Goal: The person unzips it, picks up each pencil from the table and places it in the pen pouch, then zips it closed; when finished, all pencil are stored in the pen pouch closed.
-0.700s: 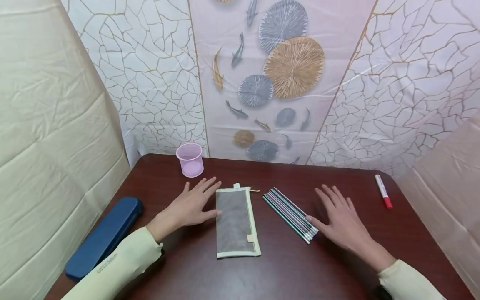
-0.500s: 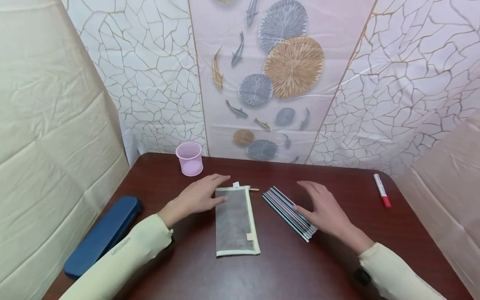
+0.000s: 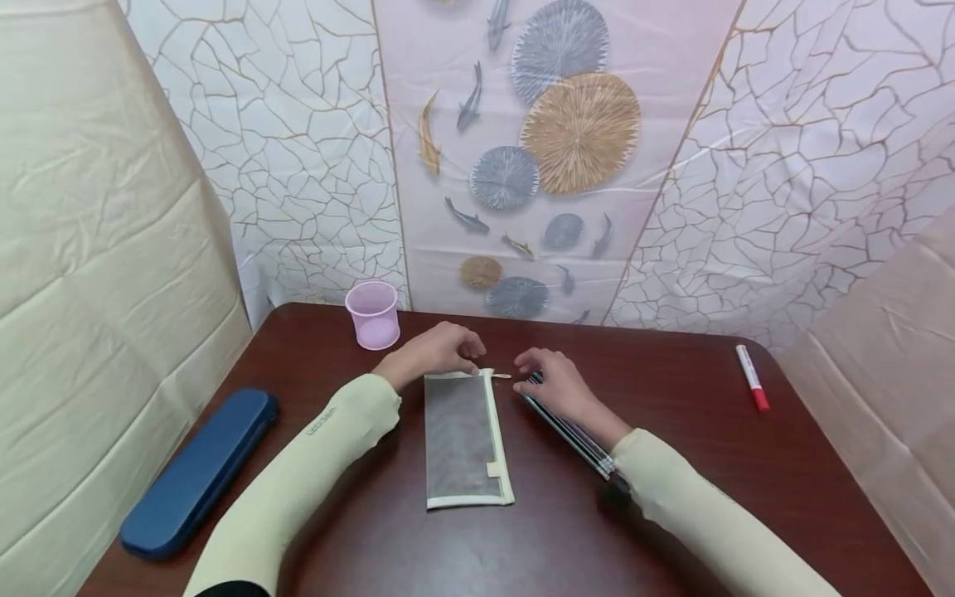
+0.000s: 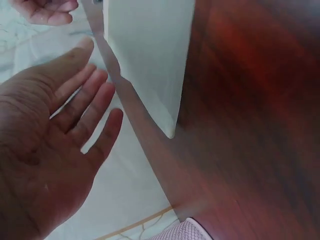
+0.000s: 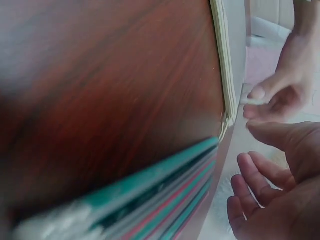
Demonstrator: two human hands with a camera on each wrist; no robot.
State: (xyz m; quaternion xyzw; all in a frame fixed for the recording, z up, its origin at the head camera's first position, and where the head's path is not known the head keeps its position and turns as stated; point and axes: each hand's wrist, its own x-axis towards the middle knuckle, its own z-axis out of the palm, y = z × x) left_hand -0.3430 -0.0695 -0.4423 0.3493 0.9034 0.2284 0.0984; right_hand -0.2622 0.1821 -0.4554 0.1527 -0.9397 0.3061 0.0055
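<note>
A mesh zip pouch [image 3: 461,439] with cream edging and a small pull loop lies flat mid-table. My left hand [image 3: 440,348] hovers at its far end, fingers loosely bent and holding nothing; the left wrist view shows this hand [image 4: 55,130] apart from the pouch [image 4: 150,60]. Right of the pouch lies a slanted row of several pencils [image 3: 574,438], green, silvery and pinkish. Above their far ends is my right hand [image 3: 558,385], which hides part of them. Seen from the right wrist, that hand [image 5: 285,185] has bent fingers with nothing between them, beyond the pencils [image 5: 155,200].
A pink-purple mesh cup [image 3: 374,315] stands at the back left. The long blue case [image 3: 200,473] lies along the left edge, beside my left sleeve. At the far right is a white marker with a red cap [image 3: 752,378]. A patterned cloth [image 3: 671,249] hangs behind the dark table.
Both hands have moved inward and farther away, coming closer together over the far ends of the pouch and pencils. Their spread fingers have bent. Pouch and pencils stay in place.
</note>
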